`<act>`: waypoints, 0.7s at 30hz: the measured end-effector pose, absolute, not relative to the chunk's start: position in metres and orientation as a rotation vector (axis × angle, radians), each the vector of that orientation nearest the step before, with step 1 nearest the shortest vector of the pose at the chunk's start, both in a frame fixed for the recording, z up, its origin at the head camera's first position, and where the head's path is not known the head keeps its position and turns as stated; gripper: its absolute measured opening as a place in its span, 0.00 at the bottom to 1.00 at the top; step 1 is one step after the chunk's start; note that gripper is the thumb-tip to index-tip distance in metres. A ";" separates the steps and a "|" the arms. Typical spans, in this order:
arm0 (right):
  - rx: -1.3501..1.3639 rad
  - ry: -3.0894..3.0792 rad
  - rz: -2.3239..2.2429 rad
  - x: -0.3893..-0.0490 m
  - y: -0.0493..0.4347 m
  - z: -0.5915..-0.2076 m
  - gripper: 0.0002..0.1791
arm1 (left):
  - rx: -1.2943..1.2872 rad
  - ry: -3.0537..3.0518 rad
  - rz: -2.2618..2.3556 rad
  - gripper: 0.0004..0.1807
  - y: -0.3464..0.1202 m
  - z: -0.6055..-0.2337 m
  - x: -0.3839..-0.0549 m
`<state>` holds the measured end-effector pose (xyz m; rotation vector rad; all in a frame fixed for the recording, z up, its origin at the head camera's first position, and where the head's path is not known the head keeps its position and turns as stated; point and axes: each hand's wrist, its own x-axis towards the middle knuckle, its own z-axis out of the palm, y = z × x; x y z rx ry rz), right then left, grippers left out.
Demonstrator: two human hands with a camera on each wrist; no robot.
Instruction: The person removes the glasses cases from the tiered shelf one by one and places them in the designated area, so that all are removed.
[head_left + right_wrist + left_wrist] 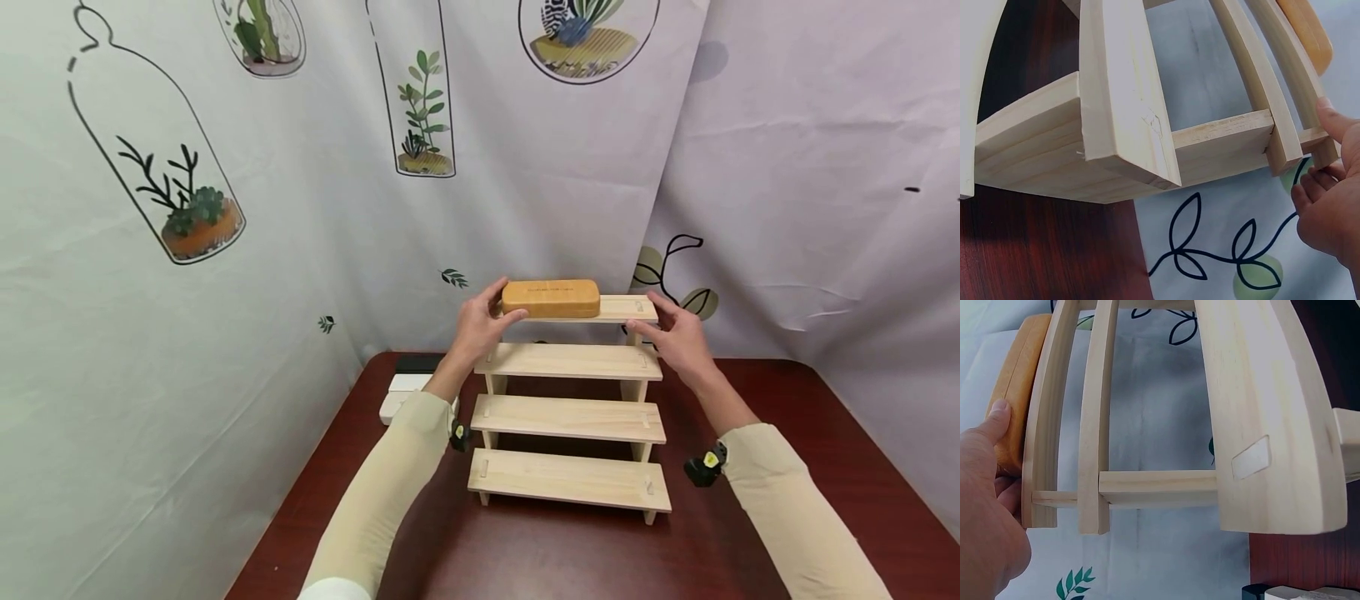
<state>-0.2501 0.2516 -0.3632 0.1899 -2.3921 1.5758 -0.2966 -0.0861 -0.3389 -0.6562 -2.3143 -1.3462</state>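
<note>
A wooden stepped rack (573, 417) with several plank tiers stands on the table. On the left part of its top tier (620, 307) lies an orange-tan glasses case (551, 298) with small print on its lid. My left hand (478, 321) holds the case's left end, thumb on its front; in the left wrist view the thumb presses the case (1019, 394) and the fingers are partly hidden behind the rack's end. At the right end of the top tier my right hand (677, 340) grips the plank. In the right wrist view its thumb and curled fingers (1316, 186) meet the plank's end.
A white and black object (405, 390) sits on the dark red table (547, 554) behind my left forearm, partly hidden. Behind the table hangs a pale curtain (337, 208) printed with plants in jars. Wrist cameras (705, 468) are strapped on both arms.
</note>
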 end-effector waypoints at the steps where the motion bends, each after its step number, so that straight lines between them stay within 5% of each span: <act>1: 0.188 -2.390 1.578 -0.250 0.252 -0.363 0.47 | -0.653 -2.315 -1.344 0.43 -0.086 -0.339 -0.296; 21: 0.203 -2.406 1.528 -0.248 0.254 -0.362 0.47 | -0.613 -2.210 -1.518 0.42 -0.094 -0.339 -0.288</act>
